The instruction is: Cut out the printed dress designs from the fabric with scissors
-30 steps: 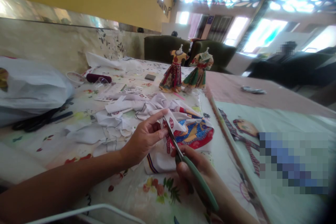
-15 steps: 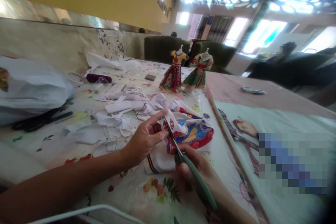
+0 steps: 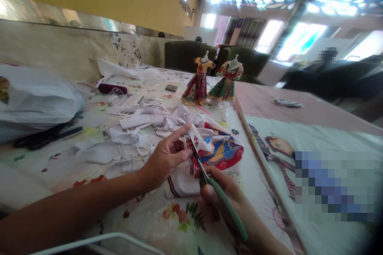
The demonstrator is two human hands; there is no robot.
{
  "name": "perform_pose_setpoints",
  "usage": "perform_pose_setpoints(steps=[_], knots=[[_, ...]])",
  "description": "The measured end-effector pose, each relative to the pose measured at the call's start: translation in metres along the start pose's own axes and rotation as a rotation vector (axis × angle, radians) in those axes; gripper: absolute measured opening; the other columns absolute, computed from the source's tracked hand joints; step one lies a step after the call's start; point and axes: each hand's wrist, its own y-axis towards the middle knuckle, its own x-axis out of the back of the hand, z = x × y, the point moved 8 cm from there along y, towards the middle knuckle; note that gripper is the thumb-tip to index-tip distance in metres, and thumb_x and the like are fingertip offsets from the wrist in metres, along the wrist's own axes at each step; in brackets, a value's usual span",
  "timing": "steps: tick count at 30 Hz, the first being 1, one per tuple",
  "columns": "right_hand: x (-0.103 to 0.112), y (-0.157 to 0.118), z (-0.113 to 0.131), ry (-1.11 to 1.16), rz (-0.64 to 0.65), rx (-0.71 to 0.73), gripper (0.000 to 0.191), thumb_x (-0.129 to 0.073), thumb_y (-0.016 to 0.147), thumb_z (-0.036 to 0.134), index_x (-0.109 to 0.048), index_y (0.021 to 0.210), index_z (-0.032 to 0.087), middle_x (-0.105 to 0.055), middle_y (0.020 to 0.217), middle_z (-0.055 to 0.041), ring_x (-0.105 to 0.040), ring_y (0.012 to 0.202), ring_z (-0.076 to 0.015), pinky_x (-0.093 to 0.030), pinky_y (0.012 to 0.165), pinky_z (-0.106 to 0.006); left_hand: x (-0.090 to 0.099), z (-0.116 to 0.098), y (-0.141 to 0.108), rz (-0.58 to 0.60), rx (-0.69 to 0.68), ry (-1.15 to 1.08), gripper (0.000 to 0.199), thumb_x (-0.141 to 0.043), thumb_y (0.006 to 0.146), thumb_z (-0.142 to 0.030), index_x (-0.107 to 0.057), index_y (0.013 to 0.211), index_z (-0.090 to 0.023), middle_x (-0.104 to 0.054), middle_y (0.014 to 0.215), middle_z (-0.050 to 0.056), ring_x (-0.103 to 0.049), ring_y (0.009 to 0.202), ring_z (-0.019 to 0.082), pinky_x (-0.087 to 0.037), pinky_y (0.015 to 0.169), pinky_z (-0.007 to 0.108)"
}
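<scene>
Between the thumb and fingers of my left hand (image 3: 167, 155) is the edge of a white printed cloth (image 3: 220, 153) with small red motifs and a blue, yellow and red figure. My right hand (image 3: 221, 191) is wrapped around a pair of scissors (image 3: 226, 205) with green handles. Their blades lie against the cloth right beside my left fingertips, pointing away from me. Part of the cloth rests on the table below, showing a dark striped border. Some of my right fingers are hidden behind the handles.
White scraps (image 3: 131, 135) lie left of the cloth. Two small dressed figures, one in a maroon skirt (image 3: 197, 87) and one in a green skirt (image 3: 225, 87), stand further back. A white plastic bag (image 3: 38, 99) sits at left. Patterned pieces (image 3: 279, 145) lie at right.
</scene>
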Motion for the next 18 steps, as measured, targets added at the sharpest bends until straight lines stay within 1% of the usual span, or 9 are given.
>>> perform_pose_setpoints(steps=[3, 9, 12, 14, 16, 18], knots=[[-0.0015, -0.0008, 0.0021, 0.005, -0.007, -0.002, 0.054, -0.072, 0.079, 0.066, -0.06, 0.097, 0.018, -0.045, 0.054, 0.0086, -0.036, 0.039, -0.0057, -0.027, 0.038, -0.017, -0.0001, -0.0001, -0.0005, -0.002, 0.001, -0.003, 0.076, -0.078, 0.079, -0.021, -0.049, 0.149, -0.025, -0.074, 0.088, 0.001, -0.064, 0.079, 0.012, -0.05, 0.08, 0.026], [0.0001, -0.0012, -0.0013, 0.008, -0.025, 0.003, 0.053, -0.072, 0.079, 0.065, -0.06, 0.099, 0.017, -0.044, 0.054, 0.0094, -0.038, 0.039, -0.0058, -0.03, 0.038, -0.017, -0.0001, -0.0015, 0.0002, -0.007, -0.001, 0.007, 0.078, -0.079, 0.079, -0.022, -0.049, 0.15, -0.025, -0.072, 0.087, 0.0, -0.062, 0.079, 0.011, -0.048, 0.082, 0.026], [0.0039, 0.0005, -0.0041, 0.014, -0.041, 0.024, 0.052, -0.074, 0.078, 0.064, -0.059, 0.1, 0.019, -0.044, 0.053, 0.0094, -0.038, 0.039, -0.0066, -0.028, 0.038, -0.017, 0.0008, -0.002, 0.0008, -0.011, -0.005, 0.031, 0.077, -0.08, 0.078, -0.022, -0.05, 0.149, -0.025, -0.071, 0.084, -0.001, -0.06, 0.077, 0.011, -0.047, 0.079, 0.025], [0.0056, 0.0019, -0.0032, 0.01, -0.045, 0.042, 0.054, -0.075, 0.076, 0.065, -0.06, 0.099, 0.019, -0.044, 0.053, 0.0087, -0.037, 0.041, -0.0071, -0.027, 0.038, -0.018, 0.0004, -0.0019, 0.0007, -0.004, -0.005, 0.031, 0.078, -0.08, 0.078, -0.022, -0.049, 0.15, -0.025, -0.072, 0.086, 0.0, -0.061, 0.079, 0.012, -0.048, 0.08, 0.025], [0.0053, 0.0029, -0.0012, 0.005, -0.035, 0.032, 0.058, -0.077, 0.073, 0.067, -0.061, 0.101, 0.019, -0.046, 0.056, 0.0076, -0.038, 0.043, -0.0079, -0.03, 0.04, -0.019, -0.0004, -0.0014, 0.0002, 0.004, 0.001, 0.023, 0.079, -0.08, 0.078, -0.021, -0.048, 0.15, -0.025, -0.072, 0.088, 0.001, -0.061, 0.081, 0.012, -0.047, 0.081, 0.026], [0.0037, 0.0032, 0.0013, 0.018, -0.021, 0.004, 0.062, -0.079, 0.069, 0.069, -0.061, 0.101, 0.019, -0.046, 0.058, 0.0072, -0.039, 0.045, -0.0083, -0.033, 0.041, -0.02, -0.0005, -0.0014, -0.0004, -0.001, 0.002, 0.033, 0.079, -0.08, 0.077, -0.021, -0.049, 0.15, -0.024, -0.071, 0.086, 0.0, -0.06, 0.079, 0.012, -0.047, 0.079, 0.025]])
